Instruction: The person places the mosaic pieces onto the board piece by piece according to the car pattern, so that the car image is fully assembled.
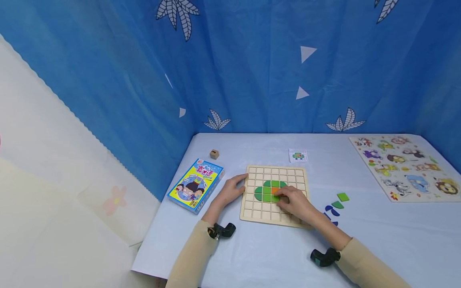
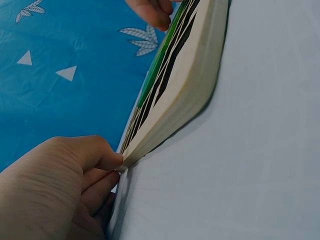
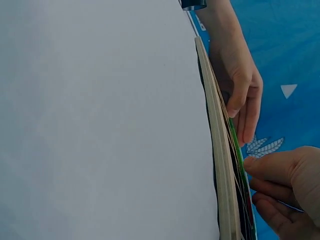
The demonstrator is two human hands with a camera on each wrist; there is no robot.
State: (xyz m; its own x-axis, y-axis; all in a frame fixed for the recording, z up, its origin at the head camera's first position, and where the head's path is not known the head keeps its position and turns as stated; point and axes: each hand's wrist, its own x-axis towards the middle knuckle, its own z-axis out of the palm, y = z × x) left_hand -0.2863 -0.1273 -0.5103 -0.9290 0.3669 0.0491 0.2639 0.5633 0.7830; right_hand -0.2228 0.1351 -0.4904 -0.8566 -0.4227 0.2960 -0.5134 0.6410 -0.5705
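A square wooden grid board [image 1: 257, 213] lies on the table, bearing green tiles [image 1: 267, 190] fitted together in a rounded shape and an orange tile [image 1: 275, 190] among them. My left hand [image 1: 230, 189] rests against the board's left edge, thumb and fingers touching the rim. Over the board's middle, my right hand [image 1: 296, 203] has its bent fingers and thumb at the orange tile, which they partly cover. In the left wrist view, the left hand [image 2: 65, 185] touches the board's corner. The right wrist view shows the right hand [image 3: 292, 185] close to the board's face.
A small pattern card [image 1: 298, 156] lies behind the board. Loose green tiles [image 1: 343, 197] and blue pieces [image 1: 335, 211] lie to its right. On the left are a boxed game [image 1: 196, 186] and a small wooden block [image 1: 214, 154]; an animal puzzle board [image 1: 407, 168] lies far right.
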